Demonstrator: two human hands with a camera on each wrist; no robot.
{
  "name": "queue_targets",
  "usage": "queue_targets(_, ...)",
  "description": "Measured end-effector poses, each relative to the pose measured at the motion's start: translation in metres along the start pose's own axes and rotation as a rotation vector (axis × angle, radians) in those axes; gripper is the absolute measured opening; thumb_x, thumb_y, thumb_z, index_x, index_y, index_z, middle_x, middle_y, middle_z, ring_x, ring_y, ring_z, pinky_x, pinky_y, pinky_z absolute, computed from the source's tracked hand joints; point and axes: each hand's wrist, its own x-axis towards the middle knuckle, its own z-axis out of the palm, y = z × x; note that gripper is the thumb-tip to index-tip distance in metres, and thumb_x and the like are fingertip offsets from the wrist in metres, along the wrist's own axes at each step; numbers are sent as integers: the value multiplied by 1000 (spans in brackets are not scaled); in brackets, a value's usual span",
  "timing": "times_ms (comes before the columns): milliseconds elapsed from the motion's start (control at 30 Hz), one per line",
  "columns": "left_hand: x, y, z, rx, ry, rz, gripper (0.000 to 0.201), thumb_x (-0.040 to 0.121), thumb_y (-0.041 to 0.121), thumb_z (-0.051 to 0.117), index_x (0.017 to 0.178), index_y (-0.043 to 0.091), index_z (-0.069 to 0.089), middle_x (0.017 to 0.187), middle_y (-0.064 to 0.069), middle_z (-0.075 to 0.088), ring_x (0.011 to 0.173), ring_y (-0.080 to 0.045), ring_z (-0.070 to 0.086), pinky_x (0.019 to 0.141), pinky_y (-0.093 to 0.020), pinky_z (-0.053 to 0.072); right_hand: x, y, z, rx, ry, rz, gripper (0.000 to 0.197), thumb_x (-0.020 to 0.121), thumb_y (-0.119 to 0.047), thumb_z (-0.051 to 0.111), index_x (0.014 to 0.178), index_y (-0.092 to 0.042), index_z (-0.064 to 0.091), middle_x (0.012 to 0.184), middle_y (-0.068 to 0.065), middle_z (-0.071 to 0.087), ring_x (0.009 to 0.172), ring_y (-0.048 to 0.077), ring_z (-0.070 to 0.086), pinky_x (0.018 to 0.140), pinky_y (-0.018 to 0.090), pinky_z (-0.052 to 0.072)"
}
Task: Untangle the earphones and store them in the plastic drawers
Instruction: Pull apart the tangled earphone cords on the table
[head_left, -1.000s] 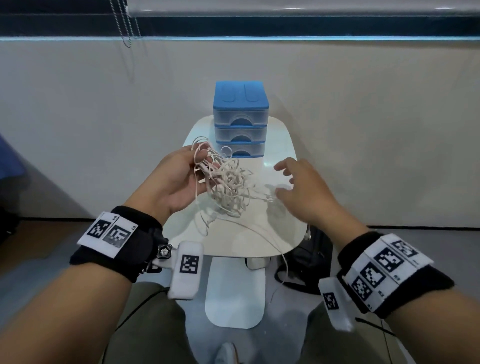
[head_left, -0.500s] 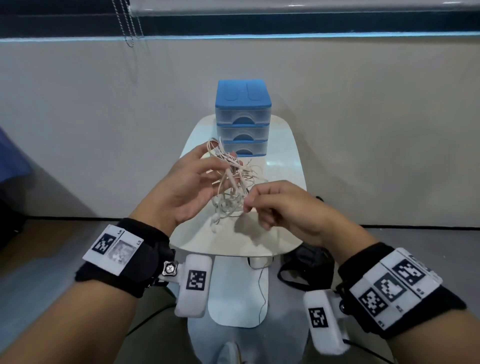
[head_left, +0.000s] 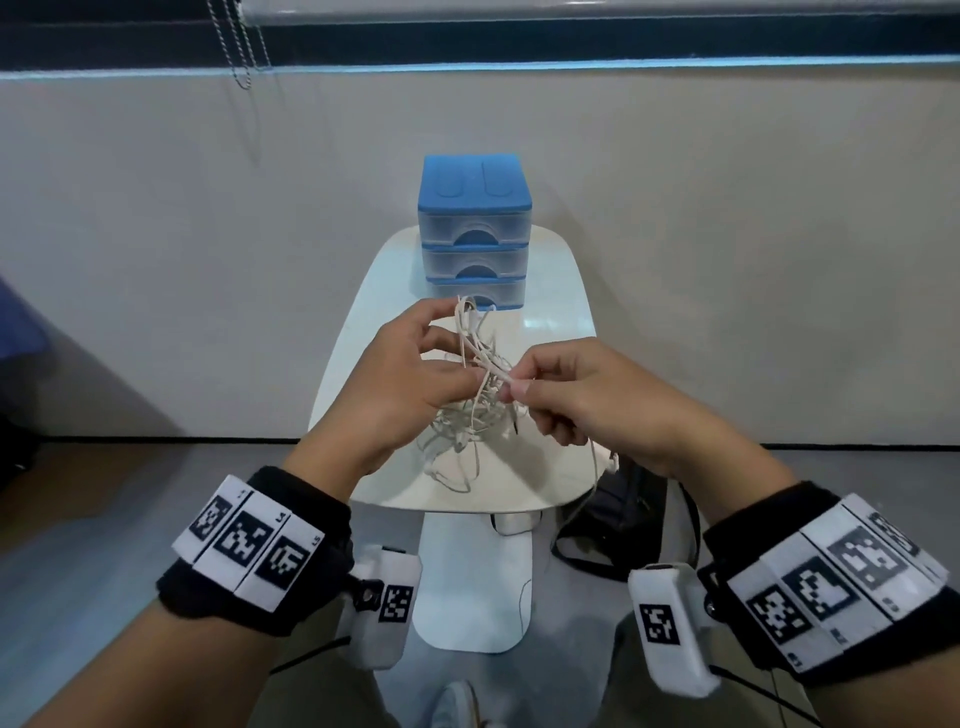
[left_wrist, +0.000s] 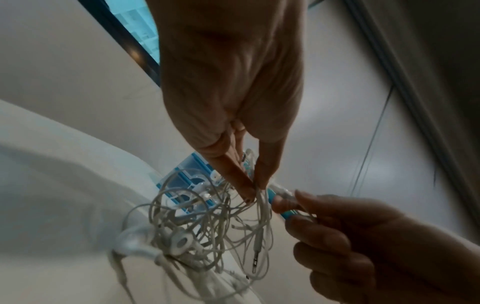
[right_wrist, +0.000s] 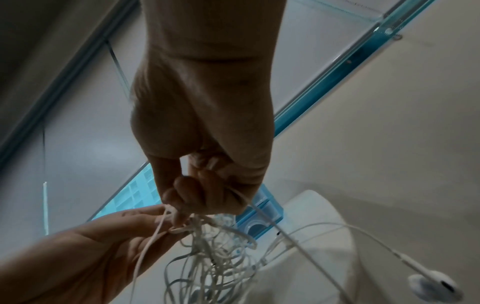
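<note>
A tangled bunch of white earphones (head_left: 470, 410) (left_wrist: 205, 226) (right_wrist: 213, 253) hangs over the white table (head_left: 550, 291). My left hand (head_left: 415, 374) (left_wrist: 249, 183) pinches the tangle near its top between thumb and fingertips. My right hand (head_left: 566, 389) (right_wrist: 207, 201) pinches a cable strand just to the right, fingers curled round it. One earbud (right_wrist: 433, 284) dangles off the table's right edge on a loose cable. The blue plastic drawers (head_left: 474, 228), three stacked with all fronts pushed in, stand at the table's far end behind the hands.
A dark bag (head_left: 618, 519) lies on the floor under the table's right side. The table's white foot (head_left: 472, 587) stands between my knees. A beige wall rises right behind the drawers, with blind cords (head_left: 244, 47) hanging at the upper left.
My right hand came in from the right and took hold of a strand next to the left hand. Both hands and the tangle rose slightly, and the bunch now hangs more compactly.
</note>
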Motion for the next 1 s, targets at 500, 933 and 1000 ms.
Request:
queue_targets(500,33,30,-11,785,-331,341,18,89,32,80,94,19,69,102,8,73,88,8,61,79,-11,43,-14,0,-30,-257,277,34,28,95,-18,56,74,-15,74,60,4,43,49,16,29,47,25,25)
queue_targets(933,32,24,-5,431,-266,9,8,94,16,74,90,9,74,78,-5,75,70,-14,63,77,-35,50,-16,-3,-34,-227,227,-25,30,99,-27,63,75,-12,71,50,-6,33,47,12,27,45,22,25)
queue_targets(1000,31,26,-4,415,-247,14,8,93,14,74,89,8,72,81,-9,75,71,-18,64,76,-38,52,-15,-2,-32,-192,203,-34,31,100,-29,63,75,-13,72,59,0,38,57,17,33,54,27,26)
